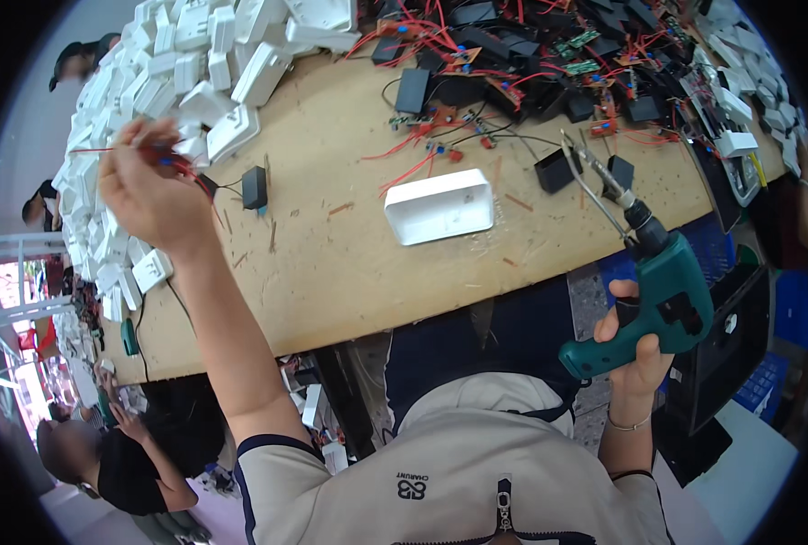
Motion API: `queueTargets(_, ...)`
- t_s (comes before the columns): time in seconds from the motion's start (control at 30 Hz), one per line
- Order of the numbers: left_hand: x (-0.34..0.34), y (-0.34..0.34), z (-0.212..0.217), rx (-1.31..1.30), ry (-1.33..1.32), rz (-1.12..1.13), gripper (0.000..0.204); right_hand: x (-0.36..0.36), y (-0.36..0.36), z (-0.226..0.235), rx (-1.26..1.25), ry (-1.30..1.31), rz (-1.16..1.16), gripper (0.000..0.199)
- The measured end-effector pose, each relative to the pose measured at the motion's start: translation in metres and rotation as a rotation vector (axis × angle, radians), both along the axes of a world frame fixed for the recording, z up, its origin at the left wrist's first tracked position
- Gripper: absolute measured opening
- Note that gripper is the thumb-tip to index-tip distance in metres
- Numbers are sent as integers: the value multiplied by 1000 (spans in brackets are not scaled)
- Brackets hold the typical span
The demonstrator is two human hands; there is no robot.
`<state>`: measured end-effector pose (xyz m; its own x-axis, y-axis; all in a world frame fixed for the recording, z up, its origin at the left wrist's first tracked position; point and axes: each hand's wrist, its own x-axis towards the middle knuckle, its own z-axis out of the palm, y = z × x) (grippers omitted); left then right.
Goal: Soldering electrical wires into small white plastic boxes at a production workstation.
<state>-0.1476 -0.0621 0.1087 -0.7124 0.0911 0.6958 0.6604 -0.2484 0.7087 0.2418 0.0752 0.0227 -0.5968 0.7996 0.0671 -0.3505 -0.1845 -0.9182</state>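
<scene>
My left hand (pixel 154 186), somewhat blurred, is raised over the left part of the table with its fingers closed on a small circuit board with red wires (pixel 169 161). A black box (pixel 254 187) next to that hand is joined to thin wires. My right hand (pixel 638 354) is wrapped round the handle of a green soldering gun (pixel 672 295). The gun's metal tip and bent tube point up and away, near a black box (pixel 557 171) on the table. Between my hands an open white plastic housing (pixel 440 232) lies on the wooden table (pixel 331 263), its hollow side showing.
White plastic housings (pixel 186 73) are heaped at the far left. Black boxes, circuit boards and red wires form a pile (pixel 513 54) at the back. A black bin (pixel 722 354) and blue crates stand at right. At lower left another person (pixel 118 463) sits.
</scene>
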Motion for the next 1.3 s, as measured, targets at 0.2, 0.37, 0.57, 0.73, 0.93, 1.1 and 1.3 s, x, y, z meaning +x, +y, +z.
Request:
queueTargets(0.2, 90, -21, -67, -460, 206, -332, 13, -36, -7, -10, -208, 139, 213, 76)
queueTargets(0.37, 79, -26, -58, -223, 96, -148, 12, -68, -10, -17, -280, 181, 308, 78)
queueTargets(0.57, 128, -26, -67, -798, 354, -480, 22, -98, -8, -15, -281, 196, 366, 80)
queueTargets(0.73, 158, 0, -75, -893, 226, -471, 21, -104, -4, -13, -251, 136, 350, 81)
queueTargets(0.93, 163, 13, -83, -894, 267, -290, 15, -103, 7, -8, -199, 78, 350, 81)
queueTargets(1.1, 174, 13, -85, -892, 249, -270, 12, -108, 9, -9, -203, 44, 360, 81)
queueTargets(1.3, 176, 16, -87, -914, 119, -299, 11, -94, 13, -9, -103, 63, 347, 83)
